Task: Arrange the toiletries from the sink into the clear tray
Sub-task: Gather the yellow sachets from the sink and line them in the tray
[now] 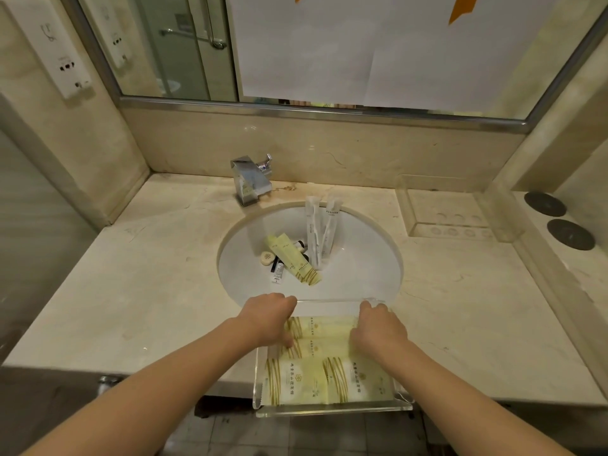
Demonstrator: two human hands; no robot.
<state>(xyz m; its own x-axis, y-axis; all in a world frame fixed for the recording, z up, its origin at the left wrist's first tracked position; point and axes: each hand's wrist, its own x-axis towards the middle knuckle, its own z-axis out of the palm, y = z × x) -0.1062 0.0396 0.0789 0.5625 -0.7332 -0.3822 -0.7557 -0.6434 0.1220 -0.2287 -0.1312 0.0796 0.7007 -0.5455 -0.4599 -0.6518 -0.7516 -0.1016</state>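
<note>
A clear tray [332,410] sits at the counter's front edge, just below the white sink [362,274]. Several pale yellow packets [316,380] lie flat inside it. My left hand [268,319] and my right hand [378,327] both press down on the ends of a yellow packet [320,329] in the tray's far row. In the sink basin lie two yellow packets [296,261], two wrapped toothbrushes [320,225], a small round soap [267,258] and small dark-capped tubes [278,271].
A chrome faucet [250,181] stands behind the sink. A second clear tray [457,212] rests on the counter at the right, with two dark round coasters [559,222] beside it. A mirror [329,47] covers the back wall.
</note>
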